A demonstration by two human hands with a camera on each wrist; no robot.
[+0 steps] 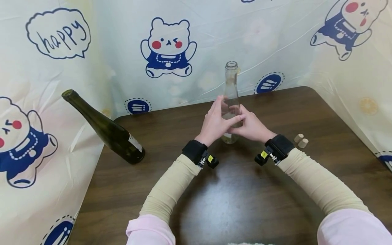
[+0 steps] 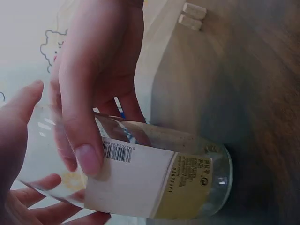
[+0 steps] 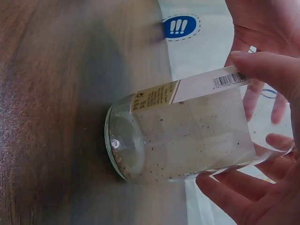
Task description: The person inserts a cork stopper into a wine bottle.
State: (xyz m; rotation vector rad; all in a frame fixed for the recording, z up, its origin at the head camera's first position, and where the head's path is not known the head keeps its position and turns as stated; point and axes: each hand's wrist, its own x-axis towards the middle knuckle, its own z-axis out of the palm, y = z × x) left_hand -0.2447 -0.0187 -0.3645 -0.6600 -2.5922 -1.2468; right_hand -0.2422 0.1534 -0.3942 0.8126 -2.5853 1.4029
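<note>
A clear glass bottle (image 1: 231, 86) stands upright at the far side of the table, between both hands. My left hand (image 1: 213, 125) holds its left side, fingers wrapped behind the glass. From the right, my right hand (image 1: 253, 126) grips the bottle too, its thumb pressed on the white and gold label (image 2: 129, 180) beside the barcode. The thumbs overlap in front of the bottle in the head view. Small dark specks cling inside the glass, and brown bits lie in its bottom (image 3: 124, 159).
A dark green bottle (image 1: 107, 131) stands at the left of the brown wooden table (image 1: 232, 194). Two small corks (image 1: 301, 140) sit right of my right wrist. A printed curtain (image 1: 119, 41) hangs along the table's back and sides.
</note>
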